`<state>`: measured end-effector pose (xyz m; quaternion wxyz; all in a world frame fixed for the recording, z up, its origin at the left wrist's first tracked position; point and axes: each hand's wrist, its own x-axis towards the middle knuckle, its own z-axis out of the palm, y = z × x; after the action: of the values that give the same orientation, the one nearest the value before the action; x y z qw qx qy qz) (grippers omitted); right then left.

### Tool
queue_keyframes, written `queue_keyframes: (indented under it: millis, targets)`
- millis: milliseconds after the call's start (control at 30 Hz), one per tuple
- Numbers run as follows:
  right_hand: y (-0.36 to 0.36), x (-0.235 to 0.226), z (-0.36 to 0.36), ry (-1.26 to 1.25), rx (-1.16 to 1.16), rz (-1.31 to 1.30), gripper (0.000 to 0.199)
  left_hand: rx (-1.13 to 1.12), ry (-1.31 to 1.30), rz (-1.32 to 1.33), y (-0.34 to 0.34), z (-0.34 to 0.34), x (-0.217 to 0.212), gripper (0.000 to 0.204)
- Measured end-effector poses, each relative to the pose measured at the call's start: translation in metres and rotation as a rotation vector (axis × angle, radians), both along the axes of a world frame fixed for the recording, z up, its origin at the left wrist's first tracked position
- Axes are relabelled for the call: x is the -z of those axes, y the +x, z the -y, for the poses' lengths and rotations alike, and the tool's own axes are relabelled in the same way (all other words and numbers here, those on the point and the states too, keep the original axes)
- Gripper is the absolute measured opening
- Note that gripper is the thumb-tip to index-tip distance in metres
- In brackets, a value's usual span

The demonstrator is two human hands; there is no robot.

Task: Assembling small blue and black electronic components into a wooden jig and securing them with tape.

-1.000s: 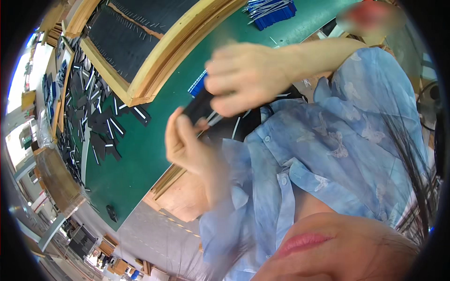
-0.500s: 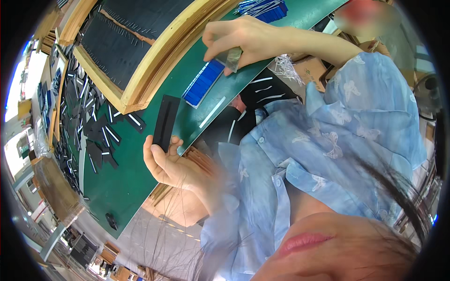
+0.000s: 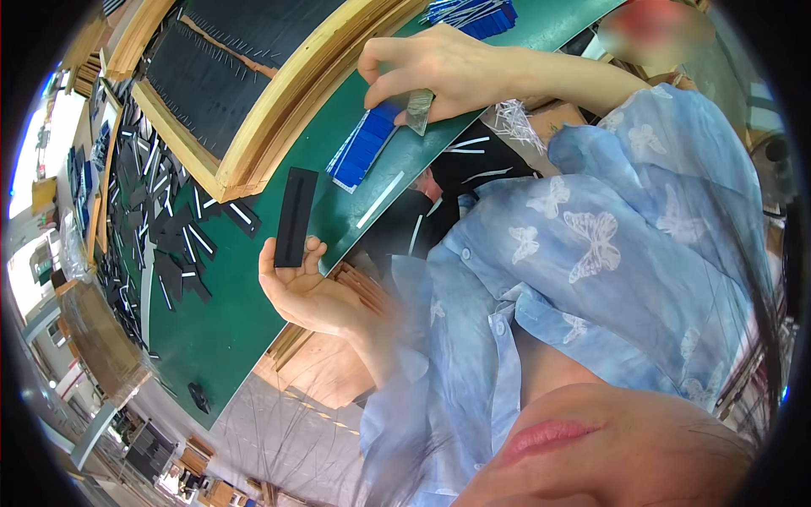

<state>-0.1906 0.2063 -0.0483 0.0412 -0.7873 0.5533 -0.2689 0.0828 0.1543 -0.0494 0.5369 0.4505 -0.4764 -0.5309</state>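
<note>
My left hand (image 3: 308, 291) holds up a flat black strip (image 3: 296, 218) by its lower end, above the near edge of the green table. The strip lies across my fingers and stands nearly upright. My right hand (image 3: 431, 72) is bent over the far end of a stack of blue strips (image 3: 363, 152) with white edges, fingertips touching that end. A small greyish, see-through flat piece (image 3: 418, 110) is held in the same hand; its exact kind cannot be made out. Beside the blue stack lies a single white strip (image 3: 380, 200) on the table.
A wooden frame (image 3: 253, 160) with a dark panel stands behind the blue stack. Many black pieces with white strips (image 3: 177, 237) lie heaped on the left of the green table (image 3: 220, 338). More blue and white strips (image 3: 477, 17) lie at the far end. A small black object (image 3: 198, 395) sits near the corner.
My right hand has shifted slightly left and away from me over the blue stack, whose strips look less even. My left hand has turned the black strip slightly, and its fingers show more opened.
</note>
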Motion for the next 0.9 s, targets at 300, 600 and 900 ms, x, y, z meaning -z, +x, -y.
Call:
queue_keyframes:
  millis: [300, 600, 900]
  targets:
    - [-0.003, -0.003, 0.0, -0.045, -0.036, -0.082, 0.045, 0.004, 0.0, -0.026, 0.004, 0.003, 0.004, 0.053]
    - [-0.003, -0.027, -0.001, -0.32, -0.263, -0.106, 0.036, 0.03, -0.009, -0.025, 0.007, 0.003, 0.006, 0.059]
    - [0.022, -0.041, -0.005, -0.201, -0.282, 0.313, 0.037, 0.25, 0.119, -0.092, -0.03, -0.013, -0.011, 0.07]
